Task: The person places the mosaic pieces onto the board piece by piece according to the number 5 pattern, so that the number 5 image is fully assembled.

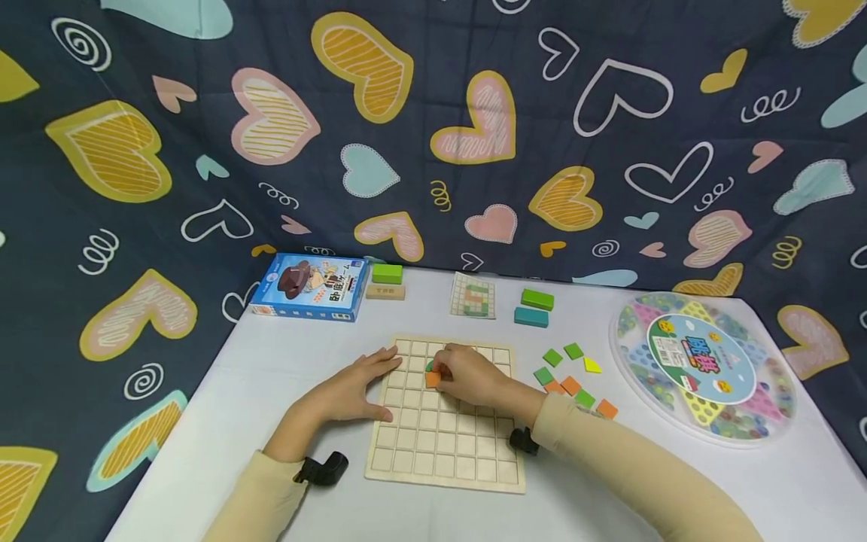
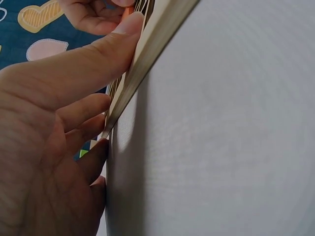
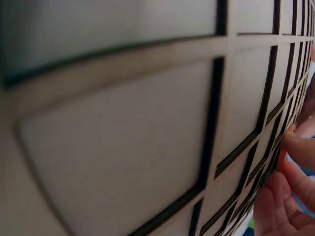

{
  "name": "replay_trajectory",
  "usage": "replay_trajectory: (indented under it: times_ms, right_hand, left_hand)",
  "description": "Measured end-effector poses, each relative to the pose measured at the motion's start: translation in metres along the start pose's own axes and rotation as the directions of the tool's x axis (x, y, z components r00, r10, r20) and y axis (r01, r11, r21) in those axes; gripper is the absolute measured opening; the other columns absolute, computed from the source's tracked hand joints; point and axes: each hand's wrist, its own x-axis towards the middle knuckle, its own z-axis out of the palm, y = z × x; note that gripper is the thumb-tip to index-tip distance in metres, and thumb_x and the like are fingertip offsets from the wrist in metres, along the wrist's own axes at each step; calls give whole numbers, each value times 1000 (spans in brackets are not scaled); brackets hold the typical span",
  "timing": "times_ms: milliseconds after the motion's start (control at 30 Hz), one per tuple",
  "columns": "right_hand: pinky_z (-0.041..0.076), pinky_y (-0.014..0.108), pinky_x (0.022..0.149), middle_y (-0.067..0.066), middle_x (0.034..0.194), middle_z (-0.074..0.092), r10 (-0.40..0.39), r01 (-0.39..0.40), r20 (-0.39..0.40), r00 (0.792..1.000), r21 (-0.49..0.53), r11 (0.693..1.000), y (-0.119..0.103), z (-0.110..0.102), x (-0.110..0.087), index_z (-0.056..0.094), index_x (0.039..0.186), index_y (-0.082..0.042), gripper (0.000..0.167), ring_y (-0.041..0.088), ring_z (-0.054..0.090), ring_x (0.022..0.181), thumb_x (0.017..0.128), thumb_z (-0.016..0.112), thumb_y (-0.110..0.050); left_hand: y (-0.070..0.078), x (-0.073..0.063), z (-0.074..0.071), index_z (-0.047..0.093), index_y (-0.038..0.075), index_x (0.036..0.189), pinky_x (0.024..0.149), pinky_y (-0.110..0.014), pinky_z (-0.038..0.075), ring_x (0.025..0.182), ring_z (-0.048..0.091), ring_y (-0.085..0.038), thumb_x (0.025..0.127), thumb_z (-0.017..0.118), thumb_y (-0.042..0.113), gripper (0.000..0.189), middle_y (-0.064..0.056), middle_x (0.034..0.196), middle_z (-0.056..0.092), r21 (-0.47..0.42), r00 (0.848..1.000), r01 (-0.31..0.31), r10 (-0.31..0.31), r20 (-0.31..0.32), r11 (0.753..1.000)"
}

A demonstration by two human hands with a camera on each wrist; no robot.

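A wooden grid board lies on the white table. My right hand pinches an orange square tile over its upper middle cells; in the right wrist view the orange tile shows between thumb and fingers. Just behind it a green piece is partly hidden by the hand. At the board's left edge rests my left hand, fingers spread and thumb on the rim, as the left wrist view shows the thumb against the board's side.
Loose green, orange and yellow tiles lie right of the board. Behind it are a patterned card, green and teal blocks, a wooden block and a blue game box. A round game case sits at right.
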Motion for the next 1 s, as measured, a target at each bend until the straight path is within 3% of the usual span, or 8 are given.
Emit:
replay_trajectory:
  times_ms: [167, 333, 500, 700, 867, 1000]
  right_hand:
    - [50, 19, 70, -1, 95, 59, 21, -22, 29, 999, 38, 999, 3, 0, -6, 67, 106, -8, 25, 7, 54, 78, 84, 72, -18]
    - [54, 28, 82, 5, 106, 63, 23, -15, -37, 999, 188, 982, 15, -11, -30, 64, 115, -7, 32, 15, 61, 94, 87, 69, -20]
    - [54, 40, 88, 11, 115, 64, 97, -46, -149, 984, 315, 948, 43, -34, -79, 61, 120, -3, 37, 24, 62, 103, 87, 69, -17]
    - [55, 41, 86, 13, 115, 65, 241, -168, -239, 941, 288, 943, 87, -54, -152, 61, 119, -1, 35, 29, 63, 102, 87, 68, -13]
    - [55, 33, 84, 8, 116, 65, 355, -307, -238, 904, 214, 927, 115, -62, -206, 63, 119, -6, 32, 25, 63, 101, 88, 66, -10]
    - [53, 26, 84, 5, 116, 65, 354, -320, -182, 917, 190, 928, 129, -61, -224, 63, 120, -10, 32, 18, 61, 101, 88, 65, -8]
  left_hand:
    - [1, 3, 3, 40, 11, 144, 118, -53, 17, 145, 19, -32, 69, 81, 43, 92, -4, 157, 24, -9, 1000, -6, 6, -5, 1000]
    - [1, -1, 6, 41, 8, 144, 118, -53, 16, 144, 20, -33, 68, 82, 41, 92, -7, 157, 25, -13, 1000, -9, 8, -10, 1000]
    - [0, -4, 6, 41, 7, 144, 118, -53, 15, 144, 21, -33, 68, 83, 39, 92, -8, 157, 25, -10, 1000, -9, 9, -18, 1000]
    - [-1, -5, 2, 41, 8, 144, 117, -55, 15, 144, 21, -35, 67, 82, 43, 93, -9, 157, 24, -1, 1000, -5, 5, -27, 1000]
    - [-1, -1, 1, 40, 9, 144, 117, -56, 15, 144, 20, -36, 68, 81, 43, 94, -9, 157, 23, -4, 1000, -16, 16, -21, 1000]
    - [-1, 3, 3, 40, 9, 144, 116, -56, 15, 144, 20, -37, 68, 82, 43, 93, -9, 157, 23, -11, 1000, -19, 19, -19, 1000]
